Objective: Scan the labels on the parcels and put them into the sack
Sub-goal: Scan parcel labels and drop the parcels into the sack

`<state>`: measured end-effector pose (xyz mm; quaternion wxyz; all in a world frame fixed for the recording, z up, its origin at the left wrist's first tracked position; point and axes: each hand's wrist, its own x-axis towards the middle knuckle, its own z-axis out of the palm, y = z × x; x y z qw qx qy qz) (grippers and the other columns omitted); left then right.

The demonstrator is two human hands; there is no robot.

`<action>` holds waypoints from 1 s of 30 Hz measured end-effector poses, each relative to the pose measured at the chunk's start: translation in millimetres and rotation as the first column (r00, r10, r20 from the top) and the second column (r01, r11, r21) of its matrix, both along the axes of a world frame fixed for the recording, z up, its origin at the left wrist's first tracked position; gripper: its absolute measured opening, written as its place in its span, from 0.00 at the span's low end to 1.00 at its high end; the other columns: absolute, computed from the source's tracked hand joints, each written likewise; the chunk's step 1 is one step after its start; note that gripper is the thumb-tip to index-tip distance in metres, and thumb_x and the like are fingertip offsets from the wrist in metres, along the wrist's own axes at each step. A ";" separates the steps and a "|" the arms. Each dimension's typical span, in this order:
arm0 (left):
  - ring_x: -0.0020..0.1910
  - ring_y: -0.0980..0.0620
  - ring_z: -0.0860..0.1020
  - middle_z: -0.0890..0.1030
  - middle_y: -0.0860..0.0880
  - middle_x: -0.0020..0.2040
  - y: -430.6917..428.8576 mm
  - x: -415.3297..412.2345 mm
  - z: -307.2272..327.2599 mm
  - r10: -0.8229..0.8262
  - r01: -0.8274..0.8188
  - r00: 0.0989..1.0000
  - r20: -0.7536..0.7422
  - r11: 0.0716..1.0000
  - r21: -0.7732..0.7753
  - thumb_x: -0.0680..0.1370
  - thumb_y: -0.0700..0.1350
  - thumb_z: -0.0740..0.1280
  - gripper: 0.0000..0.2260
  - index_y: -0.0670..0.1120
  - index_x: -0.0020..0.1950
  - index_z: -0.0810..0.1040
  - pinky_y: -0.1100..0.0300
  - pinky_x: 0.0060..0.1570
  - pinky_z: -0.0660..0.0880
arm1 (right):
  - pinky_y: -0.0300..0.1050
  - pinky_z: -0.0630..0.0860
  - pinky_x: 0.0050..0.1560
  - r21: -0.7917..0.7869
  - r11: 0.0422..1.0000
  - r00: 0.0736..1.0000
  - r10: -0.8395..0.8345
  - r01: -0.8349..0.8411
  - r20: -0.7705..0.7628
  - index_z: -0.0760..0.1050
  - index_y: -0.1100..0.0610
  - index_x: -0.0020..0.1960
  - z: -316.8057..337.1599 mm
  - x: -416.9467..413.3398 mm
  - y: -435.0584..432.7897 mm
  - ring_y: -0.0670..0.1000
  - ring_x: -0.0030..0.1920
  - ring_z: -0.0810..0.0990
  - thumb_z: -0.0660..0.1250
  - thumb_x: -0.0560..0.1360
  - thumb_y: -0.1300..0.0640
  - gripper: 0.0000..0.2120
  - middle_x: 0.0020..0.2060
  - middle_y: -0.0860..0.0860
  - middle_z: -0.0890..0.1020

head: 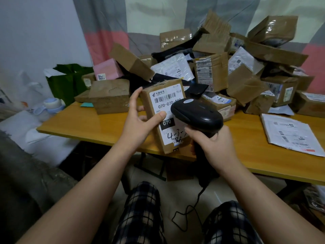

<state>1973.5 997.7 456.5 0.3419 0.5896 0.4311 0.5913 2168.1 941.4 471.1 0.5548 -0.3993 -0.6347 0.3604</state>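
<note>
- Head view: left hand point(140, 120) grasps a brown cardboard parcel point(167, 136), tilted, above the table's point(88, 124) near edge; its white label point(165, 103) shows a barcode and "070".
- Right hand point(214, 147) clenches round a black scanner point(197, 113), head over the label.
- Glossy wood shows along that edge; behind, a pile point(219, 67) of taped boxes and white mailers.

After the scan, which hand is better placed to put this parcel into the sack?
Left. The left hand grips the cardboard parcel, while the right hand is occupied with the barcode scanner.
</note>
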 end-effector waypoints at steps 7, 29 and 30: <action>0.43 0.61 0.82 0.76 0.53 0.52 -75.2 -113.6 -35.3 0.355 -0.356 0.933 0.059 0.934 0.013 0.71 0.41 0.74 0.34 0.64 0.65 0.58 0.70 0.38 0.76 | 0.34 0.72 0.29 -0.133 0.943 0.945 0.318 -0.306 0.077 0.78 0.49 0.35 -35.1 -102.9 -2.9 0.41 0.27 0.77 0.74 0.71 0.60 0.10 0.25 0.43 0.79; 0.63 0.41 0.66 0.64 0.41 0.67 -202.7 -328.9 -253.2 0.090 -0.866 0.357 -0.930 0.404 -0.294 0.69 0.58 0.72 0.45 0.59 0.77 0.45 0.48 0.62 0.64 | 0.43 0.75 0.34 -0.602 0.710 0.657 0.655 -0.365 0.374 0.78 0.52 0.40 -223.0 -322.1 -21.4 0.48 0.34 0.82 0.75 0.68 0.45 0.12 0.28 0.47 0.81; 0.64 0.41 0.66 0.64 0.41 0.67 -201.0 -327.9 -260.7 0.069 -0.855 0.388 -0.919 0.400 -0.331 0.70 0.58 0.72 0.45 0.59 0.77 0.45 0.47 0.62 0.64 | 0.42 0.75 0.31 -0.609 0.707 0.669 0.650 -0.360 0.360 0.78 0.54 0.40 -224.4 -322.1 -20.9 0.48 0.31 0.81 0.76 0.68 0.46 0.13 0.27 0.48 0.81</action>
